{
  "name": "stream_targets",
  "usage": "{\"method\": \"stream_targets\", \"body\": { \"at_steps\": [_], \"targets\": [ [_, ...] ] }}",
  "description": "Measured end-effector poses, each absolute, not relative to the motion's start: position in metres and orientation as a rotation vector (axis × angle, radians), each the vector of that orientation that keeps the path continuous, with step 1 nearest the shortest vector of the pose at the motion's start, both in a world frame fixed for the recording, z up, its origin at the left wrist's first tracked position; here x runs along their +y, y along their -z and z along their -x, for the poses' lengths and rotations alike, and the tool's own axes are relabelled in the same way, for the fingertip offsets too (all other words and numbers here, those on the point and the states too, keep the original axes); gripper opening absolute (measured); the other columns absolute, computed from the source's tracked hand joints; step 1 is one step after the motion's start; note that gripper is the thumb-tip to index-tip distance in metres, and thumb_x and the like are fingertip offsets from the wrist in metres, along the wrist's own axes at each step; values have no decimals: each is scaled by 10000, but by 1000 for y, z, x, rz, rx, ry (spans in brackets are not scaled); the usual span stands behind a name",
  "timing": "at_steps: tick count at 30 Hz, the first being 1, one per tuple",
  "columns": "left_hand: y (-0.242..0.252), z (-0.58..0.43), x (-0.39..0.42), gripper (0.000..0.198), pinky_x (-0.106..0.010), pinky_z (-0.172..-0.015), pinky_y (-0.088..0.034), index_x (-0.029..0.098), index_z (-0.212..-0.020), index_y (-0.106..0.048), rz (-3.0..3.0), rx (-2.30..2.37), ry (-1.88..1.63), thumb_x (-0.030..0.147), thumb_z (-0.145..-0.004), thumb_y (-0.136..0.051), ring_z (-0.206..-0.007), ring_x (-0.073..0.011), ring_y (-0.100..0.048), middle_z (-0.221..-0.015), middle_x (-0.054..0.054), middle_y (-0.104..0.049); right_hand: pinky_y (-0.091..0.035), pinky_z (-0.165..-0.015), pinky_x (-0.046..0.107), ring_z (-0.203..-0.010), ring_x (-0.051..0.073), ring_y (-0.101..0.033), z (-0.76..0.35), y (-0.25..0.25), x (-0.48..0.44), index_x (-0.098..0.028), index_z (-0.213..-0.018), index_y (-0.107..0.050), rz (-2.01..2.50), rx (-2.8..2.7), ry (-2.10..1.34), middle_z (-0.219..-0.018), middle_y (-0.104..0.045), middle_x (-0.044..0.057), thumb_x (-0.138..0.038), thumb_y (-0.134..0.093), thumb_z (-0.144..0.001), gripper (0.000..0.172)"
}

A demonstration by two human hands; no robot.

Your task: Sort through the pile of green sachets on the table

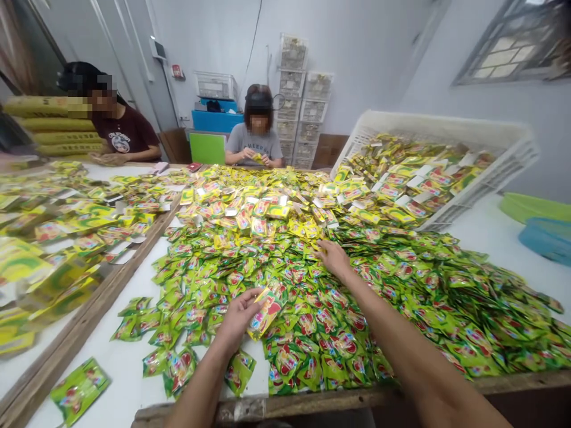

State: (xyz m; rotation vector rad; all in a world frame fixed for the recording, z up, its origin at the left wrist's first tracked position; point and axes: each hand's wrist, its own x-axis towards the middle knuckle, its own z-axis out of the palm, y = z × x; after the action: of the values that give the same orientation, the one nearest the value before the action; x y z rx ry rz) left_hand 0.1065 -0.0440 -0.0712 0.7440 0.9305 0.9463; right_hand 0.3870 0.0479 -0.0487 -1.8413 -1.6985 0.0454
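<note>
Where the white worktop (pixel 127 386) extends, a broad pile of green sachets (pixel 339 333) covers much of it, with a tilted white crate (pixel 446 123) of yellow boxes beyond the pile to the right and a heap of loose yellow boxes (pixel 259 208) against the pile's far side. Right hand (pixel 334 260) extended over the pile's far portion, fingers curved down near the sachets, grip on any item indeterminate. Left hand (pixel 243 310) above the pile's near-left portion, thumb and fingers pinching one yellow box (pixel 268 312), tilted, its printed face visible.
</note>
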Motion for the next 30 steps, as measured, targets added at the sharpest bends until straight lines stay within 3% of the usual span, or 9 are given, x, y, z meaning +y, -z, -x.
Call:
{"method": "stream_targets", "body": {
  "at_steps": [2,4,6,9,11,16,21,26,30],
  "targets": [
    [70,-107,-44,502,-248,-620,-474,130,-983,-611,-725,928,-956,334,-559,-790,-607,-149,-639,-730,-50,-715,-437,-827,372,-925,259,-596,-388,53,47,-209,-855,-690,1804,-1722,-61,-933,-681,92,-269,-547,-777,174],
    [70,-106,-43,502,-249,-610,-475,130,-973,-615,-720,939,-957,339,-551,-791,-595,-150,-638,-719,-48,-715,-430,-845,375,-961,256,-587,-378,55,36,-200,-918,-677,1743,-1689,-28,-982,-669,102,-282,-442,-838,261],
    [70,-106,-43,498,-250,-592,-474,133,-972,-618,-732,960,-954,340,-552,-787,-578,-152,-635,-710,-45,-714,-455,-779,362,-884,245,-607,-361,53,20,-199,-988,-654,1651,-1626,-81,-956,-668,99,-334,-391,-868,318],
    [71,-106,-43,482,-255,-586,-477,141,-985,-619,-764,976,-942,343,-575,-771,-577,-159,-639,-702,-40,-713,-445,-541,300,-542,188,-564,-333,46,-3,-198,-1004,-630,1546,-1567,-511,-640,-619,28,-439,-462,-836,338],
    [72,-105,-43,477,-262,-602,-484,142,-997,-615,-778,977,-929,345,-592,-762,-593,-165,-646,-705,-42,-715,-406,-468,263,-463,151,-502,-318,43,-12,-193,-958,-620,1470,-1542,-875,-563,-553,-15,-471,-542,-778,340],
    [69,-102,-44,485,-274,-654,-488,137,-1022,-599,-802,931,-942,332,-606,-756,-648,-174,-658,-764,-55,-722,-431,-551,234,-605,126,-516,-304,38,-15,-194,-824,-601,1315,-1623,-1156,-745,-574,-7,-439,-581,-748,257],
    [68,-102,-44,502,-257,-629,-468,144,-1005,-608,-791,937,-946,340,-573,-772,-620,-157,-637,-739,-37,-714,-385,-477,219,-514,100,-443,-301,39,-13,-197,-862,-573,1337,-1618,-1168,-688,-519,-29,-440,-566,-751,267],
    [70,-102,-42,487,-247,-635,-445,142,-1001,-627,-833,973,-981,340,-579,-769,-644,-160,-622,-712,-29,-698,-436,-619,255,-704,155,-526,-304,40,-13,-194,-816,-579,1319,-1541,-1069,-748,-565,-5,-436,-654,-684,285],
    [71,-100,-41,468,-240,-638,-435,140,-996,-645,-856,1007,-1006,334,-587,-765,-643,-153,-609,-694,-21,-686,-428,-698,291,-780,187,-545,-310,33,-17,-190,-823,-625,1379,-1540,-1035,-837,-612,26,-477,-577,-741,303]
  ]
}}
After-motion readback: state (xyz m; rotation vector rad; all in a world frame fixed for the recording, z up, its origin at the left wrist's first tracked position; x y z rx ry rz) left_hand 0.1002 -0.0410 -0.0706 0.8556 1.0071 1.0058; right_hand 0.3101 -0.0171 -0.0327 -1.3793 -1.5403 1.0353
